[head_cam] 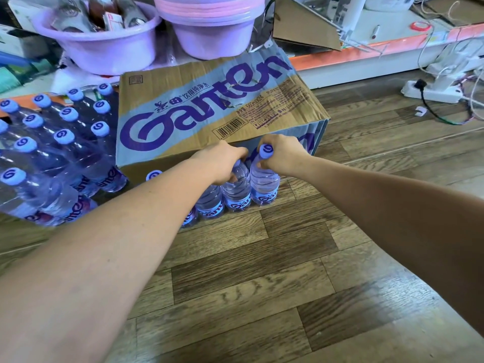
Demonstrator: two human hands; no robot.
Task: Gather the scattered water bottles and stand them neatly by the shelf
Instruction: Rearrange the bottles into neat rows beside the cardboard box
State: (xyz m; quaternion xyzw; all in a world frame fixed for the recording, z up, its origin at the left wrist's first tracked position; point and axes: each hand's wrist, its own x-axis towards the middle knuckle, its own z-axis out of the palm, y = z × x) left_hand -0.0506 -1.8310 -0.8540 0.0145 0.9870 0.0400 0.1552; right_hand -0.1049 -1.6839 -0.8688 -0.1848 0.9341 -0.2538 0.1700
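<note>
A short row of clear water bottles with pale blue caps stands upright on the wooden floor against the front of a Ganten cardboard box (199,106). My left hand (222,163) grips the neck of one bottle (235,189) in the row, its cap hidden under my fingers. My right hand (281,155) grips the neck of the rightmost bottle (264,187), whose cap shows between thumb and fingers. Two more bottles (209,203) stand to the left, partly hidden behind my left forearm.
A shrink-wrapped pack of the same bottles (52,142) sits left of the box. Purple plastic basins (104,45) stand behind. An orange-edged shelf base (366,53) runs along the back right, with a power strip (429,90) and cables on the floor.
</note>
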